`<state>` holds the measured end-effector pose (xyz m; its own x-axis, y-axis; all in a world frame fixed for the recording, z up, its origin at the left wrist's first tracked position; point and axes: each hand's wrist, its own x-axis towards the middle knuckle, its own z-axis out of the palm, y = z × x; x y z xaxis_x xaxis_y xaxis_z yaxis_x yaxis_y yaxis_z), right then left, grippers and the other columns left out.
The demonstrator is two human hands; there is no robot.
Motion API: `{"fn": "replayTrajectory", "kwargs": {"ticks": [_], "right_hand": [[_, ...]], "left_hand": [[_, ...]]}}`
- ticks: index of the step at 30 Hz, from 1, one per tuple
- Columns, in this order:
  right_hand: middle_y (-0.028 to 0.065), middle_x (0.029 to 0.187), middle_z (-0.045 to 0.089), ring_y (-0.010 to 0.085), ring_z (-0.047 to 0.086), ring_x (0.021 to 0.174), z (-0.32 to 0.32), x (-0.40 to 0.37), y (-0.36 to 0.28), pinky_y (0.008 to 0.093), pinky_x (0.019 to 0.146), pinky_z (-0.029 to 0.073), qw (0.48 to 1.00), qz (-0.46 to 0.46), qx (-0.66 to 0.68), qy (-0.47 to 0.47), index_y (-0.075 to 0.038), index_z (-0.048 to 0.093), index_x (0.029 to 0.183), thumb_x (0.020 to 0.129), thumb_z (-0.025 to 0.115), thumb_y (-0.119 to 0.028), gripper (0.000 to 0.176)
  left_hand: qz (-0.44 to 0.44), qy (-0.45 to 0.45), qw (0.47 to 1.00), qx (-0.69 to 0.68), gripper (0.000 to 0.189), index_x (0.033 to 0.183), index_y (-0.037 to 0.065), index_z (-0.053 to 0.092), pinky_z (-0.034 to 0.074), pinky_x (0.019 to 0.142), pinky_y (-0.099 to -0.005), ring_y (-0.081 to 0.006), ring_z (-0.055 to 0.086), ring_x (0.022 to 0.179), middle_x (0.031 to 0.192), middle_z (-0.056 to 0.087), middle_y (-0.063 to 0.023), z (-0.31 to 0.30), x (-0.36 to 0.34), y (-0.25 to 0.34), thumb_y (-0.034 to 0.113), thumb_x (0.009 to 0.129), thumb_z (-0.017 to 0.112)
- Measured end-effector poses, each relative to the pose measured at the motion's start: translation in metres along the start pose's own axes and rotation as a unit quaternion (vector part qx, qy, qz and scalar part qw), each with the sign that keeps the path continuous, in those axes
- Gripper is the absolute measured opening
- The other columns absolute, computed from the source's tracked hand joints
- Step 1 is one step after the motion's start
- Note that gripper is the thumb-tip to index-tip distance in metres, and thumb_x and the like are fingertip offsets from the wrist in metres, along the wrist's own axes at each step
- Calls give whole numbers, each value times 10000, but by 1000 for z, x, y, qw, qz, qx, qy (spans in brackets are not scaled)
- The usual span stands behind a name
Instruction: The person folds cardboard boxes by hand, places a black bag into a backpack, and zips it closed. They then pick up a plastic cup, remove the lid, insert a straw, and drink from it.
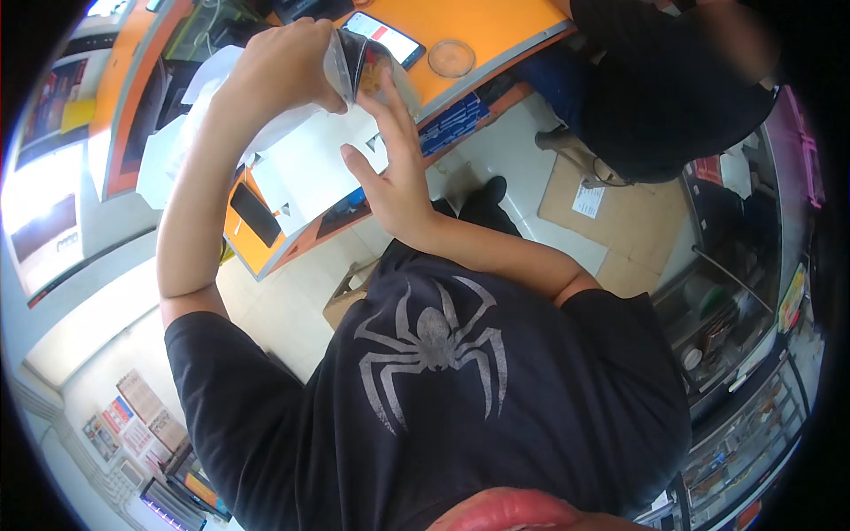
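Note:
My left hand (292, 66) is closed round the top of a clear plastic packet (382, 75) with a dark strip and yellowish and red contents. My right hand (398, 177) has its thumb apart and its fingers spread; the fingertips rest against the packet's near side. Below both hands lies a large white sheet or box (305, 168) with small dark marks, partly covered by my left forearm. What exactly is in the packet is too blurred to tell.
An orange table (496, 22) bears a lit phone (385, 37) and a round clear lid (452, 58). A dark phone (255, 215) lies at the near left corner. Another person (664, 97) in dark clothes is at the upper right. Cardboard (637, 221) lies on the floor.

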<state>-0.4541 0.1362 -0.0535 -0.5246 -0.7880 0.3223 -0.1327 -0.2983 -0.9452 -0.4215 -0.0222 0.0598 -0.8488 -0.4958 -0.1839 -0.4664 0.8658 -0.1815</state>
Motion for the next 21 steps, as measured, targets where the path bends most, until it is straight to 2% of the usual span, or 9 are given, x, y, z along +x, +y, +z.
{"fn": "replayTrajectory", "kwargs": {"ticks": [3,6,9,12,15,16,17,19,21], "right_hand": [[255,1496,177,432,217,1358,1,-1,2,497,1083,215,1000,4,2,-1,-11,434,1310,820,616,-132,537],[249,1500,173,432,215,1359,3,-2,1,496,1086,208,1000,2,-3,-2,-14,422,1328,817,616,-129,558],[244,1502,172,430,214,1360,3,-2,-1,495,1088,206,1000,13,-5,-6,-13,412,1343,817,613,-130,576],[242,1506,161,437,205,1361,4,-2,0,500,1091,197,1000,10,-1,-7,-20,420,1345,812,613,-132,578],[243,1511,135,448,163,1374,6,-3,-1,536,1094,164,1000,1,-28,-10,-62,425,1363,810,605,-139,587],[243,1514,122,452,142,1379,6,-3,-2,550,1093,149,999,3,-37,-15,-82,426,1369,810,602,-143,590],[243,1517,110,455,122,1383,6,-4,-3,564,1092,134,999,5,-45,-20,-102,428,1376,810,599,-146,593],[243,1521,88,460,87,1391,7,-6,-8,585,1089,110,997,7,-65,-31,-139,430,1385,811,594,-153,598],[242,1525,69,463,58,1396,6,-7,-12,599,1085,92,995,6,-88,-45,-175,433,1391,812,590,-161,600]], "left_hand": [[4,12,1000,-2,668,1012,7,590,494,778,-363,-313,635,882,947,635,-149,-1,-3,0,327,478,833],[-57,-110,992,11,970,1287,-20,482,431,969,-357,-314,571,1096,1189,584,-189,-16,2,7,377,471,824],[-59,-115,992,11,990,1294,-17,475,427,975,-351,-314,567,1106,1199,579,-191,-17,2,6,391,463,827],[-57,-107,993,-2,977,1288,-4,483,432,969,-356,-319,567,1104,1193,581,-193,-15,0,3,396,467,831],[-18,8,997,-71,785,1115,-8,553,480,850,-366,-332,609,980,1030,623,-184,5,-11,-11,354,478,834],[-22,22,995,-100,857,1193,-14,514,472,879,-379,-338,594,1022,1076,609,-200,13,-12,-17,352,487,834],[-52,-2,991,-120,890,1238,-18,490,467,897,-376,-343,584,1051,1108,600,-212,18,-15,-21,347,499,827],[-27,-3,976,-217,866,1240,-8,489,462,905,-370,-339,571,1074,1129,590,-211,12,-23,-19,316,510,823],[-31,50,969,-240,803,1208,11,509,447,914,-352,-323,559,1085,1147,580,-180,34,-29,-30,259,512,822]]}}
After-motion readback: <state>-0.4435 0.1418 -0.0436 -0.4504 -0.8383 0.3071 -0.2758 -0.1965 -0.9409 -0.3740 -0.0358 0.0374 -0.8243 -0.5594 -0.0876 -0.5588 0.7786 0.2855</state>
